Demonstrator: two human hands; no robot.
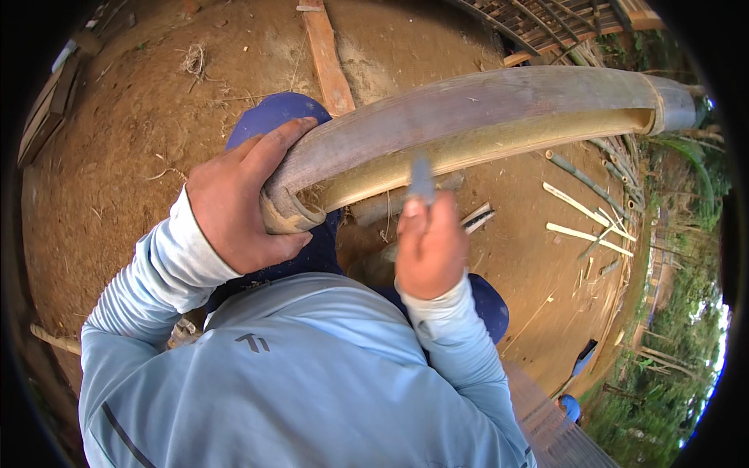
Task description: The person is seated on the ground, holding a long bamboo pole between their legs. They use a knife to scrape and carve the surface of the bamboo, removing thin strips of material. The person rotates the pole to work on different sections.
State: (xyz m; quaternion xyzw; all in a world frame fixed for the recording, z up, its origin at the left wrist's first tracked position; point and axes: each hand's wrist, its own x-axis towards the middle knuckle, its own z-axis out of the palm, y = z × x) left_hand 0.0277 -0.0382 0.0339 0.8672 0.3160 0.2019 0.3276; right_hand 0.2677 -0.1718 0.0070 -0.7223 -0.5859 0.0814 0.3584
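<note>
A thick bamboo tube (468, 109) lies across in front of me, running from my lap toward the far right. A long opening is cut along its near side, showing the pale inside, and a node ring closes that opening at the right. My left hand (234, 199) is wrapped round the tube's left end, thumb below and fingers over the top. In my right hand (431, 249) is a knife (421, 178), its blade smeared by motion. The blade points up at the lower cut edge of the opening; whether it touches the bamboo I cannot tell.
Beneath the tube, a shorter bamboo piece (374, 209) lies on the brown dirt. Pale split strips (589, 238) and several bamboo poles (585, 181) are scattered to the right. A wooden plank (326, 58) lies ahead, with a slatted structure (546, 23) at the upper right.
</note>
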